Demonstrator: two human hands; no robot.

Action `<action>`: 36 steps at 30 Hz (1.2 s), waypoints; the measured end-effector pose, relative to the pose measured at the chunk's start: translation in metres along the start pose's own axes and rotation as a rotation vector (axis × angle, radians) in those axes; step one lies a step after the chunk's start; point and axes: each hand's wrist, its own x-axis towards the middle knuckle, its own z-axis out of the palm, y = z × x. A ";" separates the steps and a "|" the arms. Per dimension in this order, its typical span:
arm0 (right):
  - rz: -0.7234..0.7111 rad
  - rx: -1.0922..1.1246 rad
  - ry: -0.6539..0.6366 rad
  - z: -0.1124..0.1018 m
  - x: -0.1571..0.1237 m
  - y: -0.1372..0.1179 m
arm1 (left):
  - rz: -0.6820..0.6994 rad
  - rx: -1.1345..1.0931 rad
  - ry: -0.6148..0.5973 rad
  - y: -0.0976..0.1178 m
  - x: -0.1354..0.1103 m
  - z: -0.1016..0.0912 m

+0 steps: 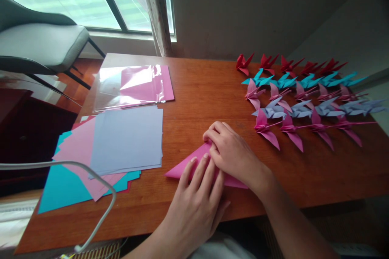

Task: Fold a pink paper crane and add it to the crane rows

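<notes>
A bright pink sheet of origami paper (180, 168), folded into a triangle, lies on the table in front of me. My left hand (196, 196) rests on it, fingers stretched out flat across the fold. At the triangle's top corner my right hand (232, 149) has its fingers curled together, gripping the paper there. Both hands cover much of the sheet's middle. To the right stand rows of folded paper cranes: red (268, 63), turquoise (285, 81), light pink (278, 96), pale blue (299, 108) and bright pink (292, 131).
Left of my hands lies a fanned pile of loose sheets, pale blue (127, 139) on top, with pink (77, 147) and turquoise (65, 188) below. Behind it is a clear packet (133, 85) of pink paper. A white cable (100, 180) crosses the wooden table's (194, 89) left side.
</notes>
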 end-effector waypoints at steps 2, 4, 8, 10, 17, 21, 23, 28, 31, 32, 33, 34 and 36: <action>-0.027 0.000 -0.014 -0.001 0.000 -0.001 | -0.006 -0.005 0.010 0.001 0.000 0.001; -0.042 -0.007 -0.028 -0.003 0.000 -0.001 | -0.008 -0.007 0.021 0.001 0.000 0.001; -0.056 -0.036 -0.044 -0.004 0.003 -0.001 | -0.006 -0.002 0.032 0.001 0.000 0.001; -0.055 -0.056 -0.038 -0.005 0.004 -0.002 | -0.002 0.002 0.030 0.002 -0.001 0.001; 0.053 -0.039 -0.042 -0.009 0.002 -0.006 | -0.005 0.016 0.017 0.002 -0.001 0.000; 0.041 0.043 -0.037 -0.007 -0.002 -0.001 | 0.011 0.024 0.013 0.002 0.001 -0.002; 0.031 0.059 -0.046 -0.006 -0.004 0.001 | 0.028 0.025 0.017 0.001 0.002 -0.002; 0.001 0.037 -0.057 -0.006 -0.005 -0.001 | 0.035 0.031 0.015 0.001 0.001 -0.001; -0.016 0.020 -0.076 -0.007 -0.004 -0.003 | 0.035 0.036 0.015 0.002 0.001 -0.001; -0.023 0.015 -0.081 -0.008 -0.004 -0.004 | 0.033 0.038 0.015 0.002 0.001 -0.002; -0.029 0.009 -0.085 -0.009 -0.003 -0.005 | 0.033 0.038 0.017 0.002 0.002 -0.002; -0.036 0.004 -0.085 -0.010 -0.003 -0.006 | 0.034 0.036 0.017 0.003 0.002 -0.002; -0.037 -0.011 -0.079 -0.011 -0.003 -0.008 | 0.035 0.029 0.019 0.003 0.002 -0.002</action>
